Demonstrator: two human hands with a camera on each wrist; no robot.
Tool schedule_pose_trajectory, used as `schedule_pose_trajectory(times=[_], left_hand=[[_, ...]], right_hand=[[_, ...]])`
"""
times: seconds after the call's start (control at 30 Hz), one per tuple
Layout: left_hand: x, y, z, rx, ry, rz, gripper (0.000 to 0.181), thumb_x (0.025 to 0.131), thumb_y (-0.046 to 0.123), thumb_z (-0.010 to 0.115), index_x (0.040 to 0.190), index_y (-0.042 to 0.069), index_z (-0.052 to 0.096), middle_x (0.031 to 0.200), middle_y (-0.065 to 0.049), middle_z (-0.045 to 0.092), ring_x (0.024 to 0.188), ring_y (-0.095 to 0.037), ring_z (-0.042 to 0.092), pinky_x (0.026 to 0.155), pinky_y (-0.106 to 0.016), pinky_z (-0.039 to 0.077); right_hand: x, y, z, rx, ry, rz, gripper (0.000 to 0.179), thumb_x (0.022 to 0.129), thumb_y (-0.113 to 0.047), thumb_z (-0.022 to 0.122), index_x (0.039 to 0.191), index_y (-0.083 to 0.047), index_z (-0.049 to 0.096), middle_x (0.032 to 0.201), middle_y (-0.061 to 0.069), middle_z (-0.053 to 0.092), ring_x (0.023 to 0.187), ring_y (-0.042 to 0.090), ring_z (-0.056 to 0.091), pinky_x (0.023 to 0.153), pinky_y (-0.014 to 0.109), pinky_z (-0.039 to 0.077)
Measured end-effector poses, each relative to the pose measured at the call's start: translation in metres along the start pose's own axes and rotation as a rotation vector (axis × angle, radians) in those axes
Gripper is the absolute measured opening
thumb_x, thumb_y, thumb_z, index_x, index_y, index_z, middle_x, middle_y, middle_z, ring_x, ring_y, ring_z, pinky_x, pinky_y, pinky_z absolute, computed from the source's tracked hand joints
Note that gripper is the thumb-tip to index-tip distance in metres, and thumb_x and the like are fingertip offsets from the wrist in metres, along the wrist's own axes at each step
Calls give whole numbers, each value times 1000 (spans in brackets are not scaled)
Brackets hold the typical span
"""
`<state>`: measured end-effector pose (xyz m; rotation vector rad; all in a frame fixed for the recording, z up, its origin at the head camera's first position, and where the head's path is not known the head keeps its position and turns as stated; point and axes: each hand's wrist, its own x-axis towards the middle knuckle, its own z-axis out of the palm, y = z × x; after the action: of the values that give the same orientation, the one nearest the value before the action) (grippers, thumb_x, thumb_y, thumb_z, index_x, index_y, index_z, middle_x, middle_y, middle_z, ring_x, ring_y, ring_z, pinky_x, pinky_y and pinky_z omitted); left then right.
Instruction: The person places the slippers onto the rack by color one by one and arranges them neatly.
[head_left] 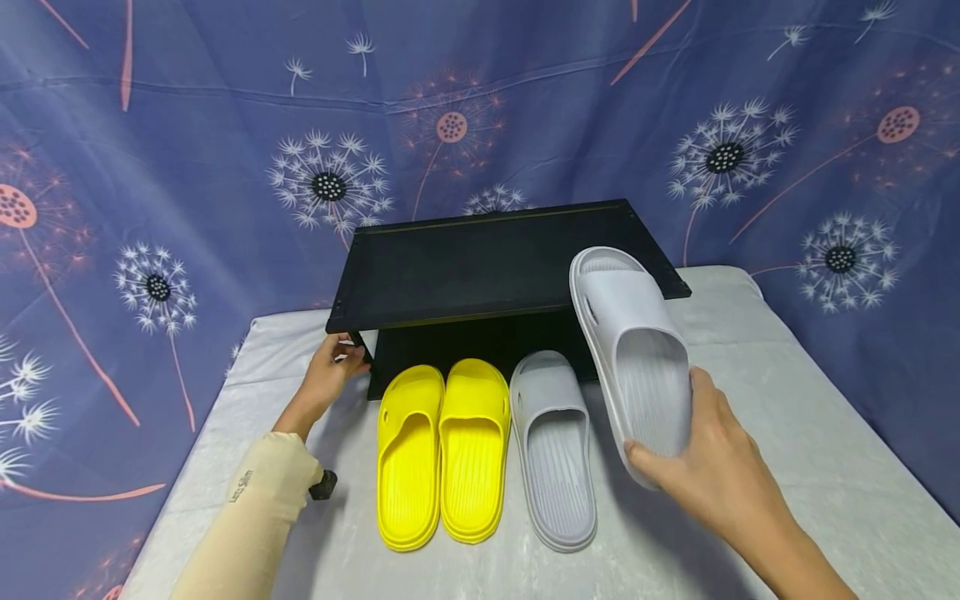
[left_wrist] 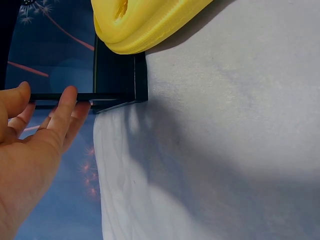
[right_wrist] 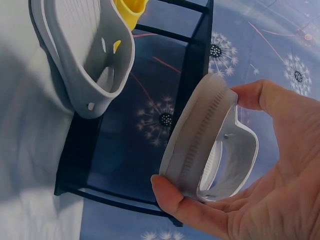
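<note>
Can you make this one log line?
left hand: holds black rack | right hand: holds grey slipper | other grey slipper, yellow slippers: near rack

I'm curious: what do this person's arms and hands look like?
The left arm wears a cream sleeve with small dark lettering, and a small black block shows beside it. The left hand and right hand are bare, as is the visible right forearm.

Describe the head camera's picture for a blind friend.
A right hand holds up a gray slipper near a black rack, whose side the left hand holds. Two yellow slippers and another gray slipper lie on pale cloth.
</note>
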<state>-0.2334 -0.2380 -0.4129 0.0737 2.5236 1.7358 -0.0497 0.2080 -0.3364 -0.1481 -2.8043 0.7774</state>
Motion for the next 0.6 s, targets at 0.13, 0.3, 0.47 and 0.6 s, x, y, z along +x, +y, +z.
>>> schedule_pose_trajectory(times=[0.13,0.3,0.47,0.6], left_hand=[[1,0,0,-12,-4,-9,46,102,10,45,143,-1,27,126,-26,41,114,-46,55,99,-46,47],[3,1,-1,-24,-14,-16,44,102,6,44,142,-2,28,125,-28,41,114,-47,54,100,-49,45],[0,1,-1,-5,-4,1,43,102,10,46,142,2,30,124,-26,42,112,-45,56,99,-46,47],[-2,6,0,-14,-5,-4,43,102,9,46,141,-1,29,124,-28,41,113,-48,55,100,-48,46]], right_hand=[[3,0,-1,0,1,-4,108,70,-43,82,147,-2,18,123,24,45,90,46,55,64,56,45],[9,-1,-2,5,16,-18,105,70,-42,82,145,-1,22,121,24,46,89,46,55,63,56,46],[16,-1,-3,5,22,-33,104,70,-41,82,145,-1,22,120,24,47,89,45,55,63,56,46],[20,0,-4,3,22,-38,104,69,-41,82,144,0,23,119,24,47,87,45,55,62,55,46]])
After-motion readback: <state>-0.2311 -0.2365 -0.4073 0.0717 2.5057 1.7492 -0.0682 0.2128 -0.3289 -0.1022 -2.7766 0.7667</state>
